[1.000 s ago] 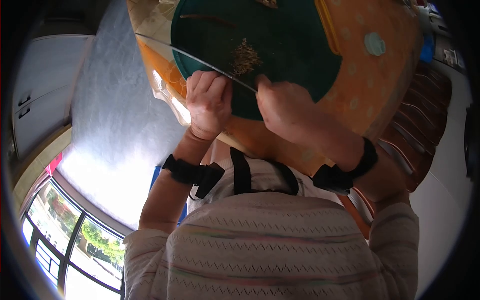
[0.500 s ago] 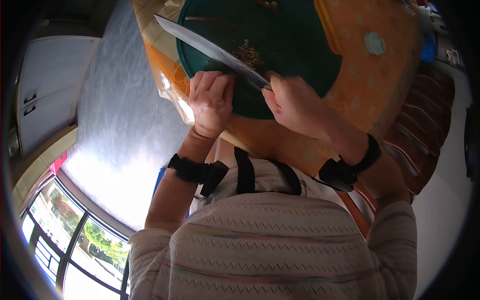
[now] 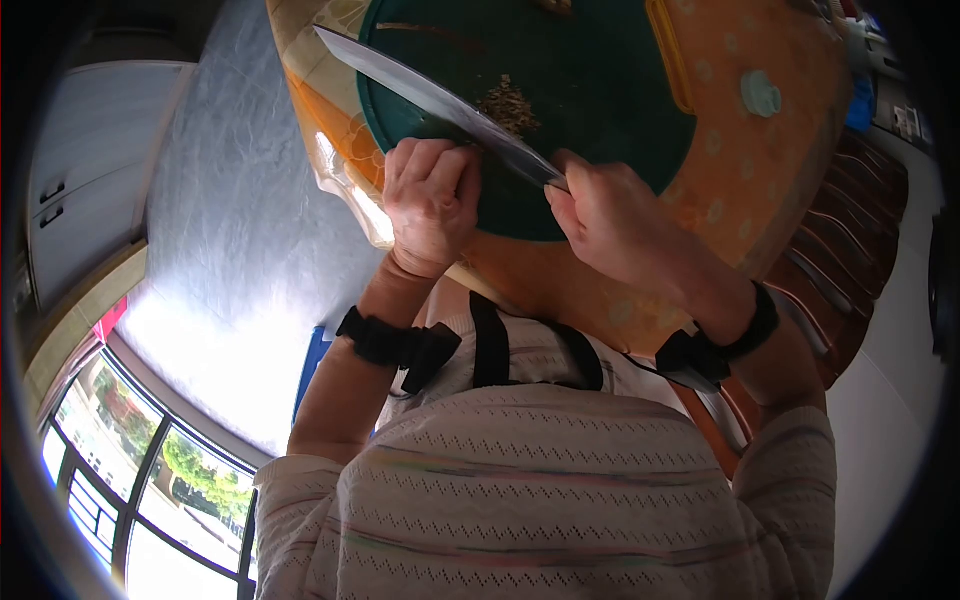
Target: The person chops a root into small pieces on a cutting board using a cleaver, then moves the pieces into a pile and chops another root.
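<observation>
My right hand (image 3: 610,205) is closed round the handle of a large knife (image 3: 430,98). Its blade slants up and left over a round dark green cutting board (image 3: 610,75). At the near left rim of the board, my left hand (image 3: 430,195) has its fingers curled tight beside the blade. Whatever those fingers hold is hidden from me. A small pile of chopped brown bits (image 3: 510,105) lies on the board just beyond the blade. A thin brown stick (image 3: 412,28) lies near the board's far left, and a brown piece (image 3: 553,5) shows at the top edge.
An orange patterned cloth (image 3: 725,170) covers the table. On it are a pale green cap-like object (image 3: 760,93) and, by the board, a yellow handle-like strip (image 3: 670,55). Brown slatted chairs (image 3: 840,240) stand to the right; grey floor (image 3: 250,180) lies to the left.
My right hand and the knife handle have shifted slightly to the right, while the blade tip stays almost in place. My left hand keeps its curled pose at the board's rim.
</observation>
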`<state>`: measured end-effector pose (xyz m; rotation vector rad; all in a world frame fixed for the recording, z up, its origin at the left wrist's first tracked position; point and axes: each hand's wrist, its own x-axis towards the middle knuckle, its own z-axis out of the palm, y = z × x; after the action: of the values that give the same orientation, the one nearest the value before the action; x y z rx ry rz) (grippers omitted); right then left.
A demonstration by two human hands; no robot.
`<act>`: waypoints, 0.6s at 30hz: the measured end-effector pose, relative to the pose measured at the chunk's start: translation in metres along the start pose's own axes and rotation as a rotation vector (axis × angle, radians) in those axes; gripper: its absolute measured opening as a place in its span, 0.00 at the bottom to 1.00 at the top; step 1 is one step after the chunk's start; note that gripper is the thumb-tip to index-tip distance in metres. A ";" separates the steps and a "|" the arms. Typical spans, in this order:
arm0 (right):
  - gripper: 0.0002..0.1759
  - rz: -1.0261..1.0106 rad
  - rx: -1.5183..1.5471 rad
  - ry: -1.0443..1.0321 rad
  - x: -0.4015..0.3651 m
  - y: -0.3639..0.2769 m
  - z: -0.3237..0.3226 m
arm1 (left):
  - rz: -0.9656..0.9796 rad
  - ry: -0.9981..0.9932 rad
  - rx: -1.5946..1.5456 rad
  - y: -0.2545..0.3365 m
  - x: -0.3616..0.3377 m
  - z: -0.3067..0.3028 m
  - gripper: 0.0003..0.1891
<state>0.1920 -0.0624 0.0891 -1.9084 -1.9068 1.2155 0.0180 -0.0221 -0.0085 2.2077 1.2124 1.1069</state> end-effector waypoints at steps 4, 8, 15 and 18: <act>0.08 -0.020 -0.024 0.005 0.001 0.000 -0.001 | 0.001 -0.005 -0.016 0.001 0.002 -0.001 0.09; 0.07 0.007 -0.020 -0.036 0.005 -0.002 -0.004 | 0.015 -0.010 -0.014 0.000 0.002 -0.001 0.09; 0.05 0.019 -0.090 0.024 0.006 0.002 0.018 | 0.027 -0.033 -0.021 0.000 0.003 -0.001 0.09; 0.07 0.029 0.016 0.075 0.008 0.008 0.011 | 0.039 -0.034 -0.015 0.000 0.002 -0.002 0.09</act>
<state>0.1892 -0.0607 0.0737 -1.9514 -1.8329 1.1465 0.0170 -0.0202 -0.0067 2.2380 1.1480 1.0852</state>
